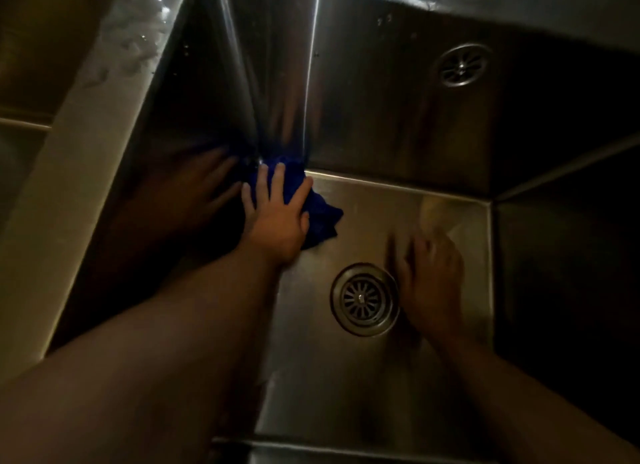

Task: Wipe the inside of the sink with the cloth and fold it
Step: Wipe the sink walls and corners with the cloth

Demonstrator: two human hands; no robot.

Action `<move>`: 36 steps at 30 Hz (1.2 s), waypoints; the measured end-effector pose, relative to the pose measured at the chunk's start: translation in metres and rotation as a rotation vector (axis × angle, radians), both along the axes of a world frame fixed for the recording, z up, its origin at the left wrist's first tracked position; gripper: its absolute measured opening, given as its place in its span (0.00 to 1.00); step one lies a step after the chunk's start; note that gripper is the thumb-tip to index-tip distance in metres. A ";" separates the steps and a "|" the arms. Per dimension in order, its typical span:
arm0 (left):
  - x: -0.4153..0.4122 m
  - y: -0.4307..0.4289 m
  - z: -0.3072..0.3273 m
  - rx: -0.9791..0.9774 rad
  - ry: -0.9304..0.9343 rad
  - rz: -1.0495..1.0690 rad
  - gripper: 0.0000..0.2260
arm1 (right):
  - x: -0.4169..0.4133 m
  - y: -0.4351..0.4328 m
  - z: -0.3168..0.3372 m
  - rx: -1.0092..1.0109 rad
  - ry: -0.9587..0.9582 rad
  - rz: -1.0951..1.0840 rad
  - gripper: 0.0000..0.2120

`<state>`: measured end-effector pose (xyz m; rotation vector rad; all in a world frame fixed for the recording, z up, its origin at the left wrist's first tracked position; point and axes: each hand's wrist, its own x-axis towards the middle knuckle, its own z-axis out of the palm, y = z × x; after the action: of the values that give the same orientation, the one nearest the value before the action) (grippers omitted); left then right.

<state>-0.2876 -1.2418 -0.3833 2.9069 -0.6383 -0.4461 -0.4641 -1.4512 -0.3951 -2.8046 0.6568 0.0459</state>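
Head view, the only feed I have. I am looking down into a stainless steel sink (346, 377) in dim light.

Item 1: the blue cloth (323, 215) lies bunched on the basin floor in the far left corner, at about 11 o'clock from the drain strainer (363, 299). It touches the foot of the walls there.

Item 2: the left hand (277, 217) lies on top of the cloth. Its fingers are straight and spread, pressing the cloth down and into the corner rather than curling round it.

Item 3: the right hand (431, 276) sits at 3 o'clock from the strainer, just beside its rim. It is blurred; the fingers look loosely bent and I see nothing held in them.

Item 4: a second round grille (462, 65) shows on the back wall at 1 o'clock. I cannot tell whether it is a fitting or a reflection of the strainer.

Item 5: a pale counter edge (86, 144) runs along the sink's left side, at 9 o'clock.
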 end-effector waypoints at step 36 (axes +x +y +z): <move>-0.174 0.075 0.062 0.573 0.878 -0.352 0.33 | -0.038 -0.026 0.003 0.141 0.664 0.055 0.31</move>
<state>-0.4613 -1.1666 -0.3209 2.5660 -0.9466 -2.0659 -0.5023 -1.4772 -0.3921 -2.6428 0.6694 1.0199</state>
